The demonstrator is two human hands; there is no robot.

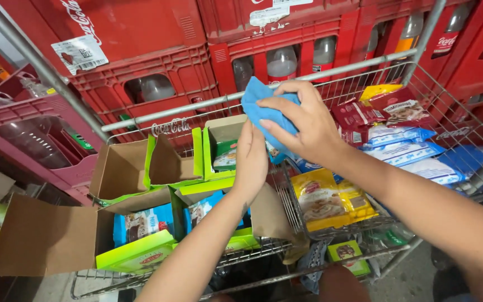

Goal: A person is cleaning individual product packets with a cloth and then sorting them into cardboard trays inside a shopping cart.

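Note:
My right hand (pixel 304 124) presses a blue cloth (pixel 259 106) against a packet that my left hand (pixel 251 159) holds from underneath; only a sliver of the packet (pixel 275 153) shows below the cloth. Both hands hover over a wire shopping cart (pixel 286 84). Open green-edged cardboard boxes (pixel 141 168) lie in the cart to the left of my hands. Yellow snack packets (pixel 325 201) lie just below and right of them.
Red and blue-white snack packets (pixel 398 134) fill the cart's right side. Red bottle crates (pixel 157 61) with plastic bottles are stacked behind the cart. A pink crate (pixel 34 128) stands at the left. A small green box (pixel 346 253) lies under the cart.

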